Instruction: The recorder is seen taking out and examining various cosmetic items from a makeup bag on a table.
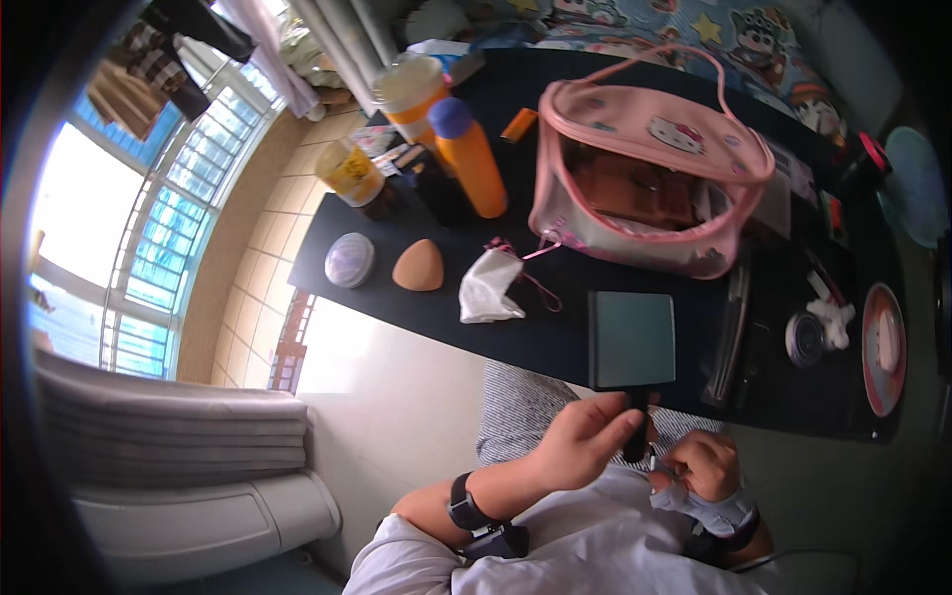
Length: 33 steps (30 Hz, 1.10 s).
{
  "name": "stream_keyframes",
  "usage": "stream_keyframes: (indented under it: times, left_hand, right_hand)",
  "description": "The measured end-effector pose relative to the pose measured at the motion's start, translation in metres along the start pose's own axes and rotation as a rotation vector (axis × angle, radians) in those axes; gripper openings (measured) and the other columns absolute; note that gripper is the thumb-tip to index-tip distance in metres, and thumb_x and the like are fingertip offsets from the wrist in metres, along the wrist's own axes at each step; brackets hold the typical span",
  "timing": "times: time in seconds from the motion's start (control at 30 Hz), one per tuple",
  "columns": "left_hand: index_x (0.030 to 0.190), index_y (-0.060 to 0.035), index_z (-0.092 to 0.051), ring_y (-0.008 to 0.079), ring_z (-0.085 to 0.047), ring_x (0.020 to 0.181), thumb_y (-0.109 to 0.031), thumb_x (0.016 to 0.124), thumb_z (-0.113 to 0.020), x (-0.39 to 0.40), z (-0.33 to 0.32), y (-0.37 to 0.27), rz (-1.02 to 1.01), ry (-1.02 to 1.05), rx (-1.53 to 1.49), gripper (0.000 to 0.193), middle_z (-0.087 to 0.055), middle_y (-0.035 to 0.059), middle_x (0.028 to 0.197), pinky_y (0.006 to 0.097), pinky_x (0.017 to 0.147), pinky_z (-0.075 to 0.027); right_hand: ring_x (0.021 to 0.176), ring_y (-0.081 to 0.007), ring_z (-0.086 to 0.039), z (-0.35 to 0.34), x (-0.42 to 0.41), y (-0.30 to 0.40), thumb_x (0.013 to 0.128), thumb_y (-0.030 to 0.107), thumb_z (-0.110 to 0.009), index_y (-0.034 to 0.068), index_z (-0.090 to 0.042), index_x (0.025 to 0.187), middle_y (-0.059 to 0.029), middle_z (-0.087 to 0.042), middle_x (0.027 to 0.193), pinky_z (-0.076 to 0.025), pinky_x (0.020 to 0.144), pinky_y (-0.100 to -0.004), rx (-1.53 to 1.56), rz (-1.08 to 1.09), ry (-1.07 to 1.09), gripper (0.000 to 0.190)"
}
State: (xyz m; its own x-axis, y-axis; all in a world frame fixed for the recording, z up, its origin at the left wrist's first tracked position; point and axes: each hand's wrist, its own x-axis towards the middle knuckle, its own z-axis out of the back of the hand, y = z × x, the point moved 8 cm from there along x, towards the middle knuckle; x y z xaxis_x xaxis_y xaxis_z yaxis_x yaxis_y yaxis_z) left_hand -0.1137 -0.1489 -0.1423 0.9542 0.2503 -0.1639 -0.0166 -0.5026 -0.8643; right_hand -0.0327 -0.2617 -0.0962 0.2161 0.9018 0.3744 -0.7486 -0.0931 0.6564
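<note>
My left hand [595, 439] grips the black handle of a square hand mirror [634, 338], whose glass faces up over the table's near edge. Close to it on the right, my right hand [698, 467] has its fingers curled around a small, thin object with a pale tip; what it is cannot be told. A crumpled white cloth or tissue [491, 286] lies left of the mirror, with a dark pink cord beside it. Further left are a peach-coloured makeup sponge [418, 265] and a round, pale case [349, 260]. A clear pouch holding slender items [729, 335] lies right of the mirror.
An open pink vanity bag [647, 256] stands on the black table [439, 320]. Behind the sponge stand an orange bottle with a purple cap [476, 167] and plastic cups [351, 175]. At the right are a round compact [805, 338] and an oval dish [883, 349].
</note>
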Motion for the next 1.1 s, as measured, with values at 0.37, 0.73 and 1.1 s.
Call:
stream_keyframes:
  times: [0.37,0.73,1.1]
  left_hand:
    - [0.109,0.0023,-0.061,0.0287,-0.064,0.071,-0.012,0.079,-0.071,-0.008,0.005,-0.076,-0.619,-0.150,1.412,0.035,-0.064,0.0136,0.086,0.0350,0.062,-0.054]
    - [0.107,-0.0008,-0.063,0.0244,-0.058,0.078,-0.014,0.076,-0.071,0.041,0.006,-0.082,-0.664,-0.129,1.697,0.034,-0.061,0.0095,0.092,0.0337,0.069,-0.050]
    - [0.092,-0.0065,-0.067,0.0242,-0.062,0.072,-0.021,0.076,-0.070,0.049,-0.018,-0.163,-0.840,-0.123,1.723,0.021,-0.062,0.0064,0.085,0.0373,0.064,-0.052]
  right_hand:
    - [0.047,-0.0166,-0.055,0.002,-0.014,-0.011,0.075,0.029,-0.079,0.006,-0.059,0.072,-0.0044,-0.055,0.060,-0.044,0.043,-0.0291,0.098,-0.128,-0.012,0.030]
    - [0.051,-0.0110,-0.054,0.026,-0.017,-0.006,0.071,0.019,-0.082,0.004,-0.060,0.077,-0.0045,-0.060,0.069,-0.045,0.045,-0.0245,0.178,-0.118,-0.004,0.027]
    - [0.066,-0.0216,-0.060,0.095,0.035,0.021,0.077,0.029,-0.076,0.005,-0.065,0.088,-0.0085,-0.061,0.083,-0.051,0.056,-0.0317,-0.146,0.119,-0.072,0.029]
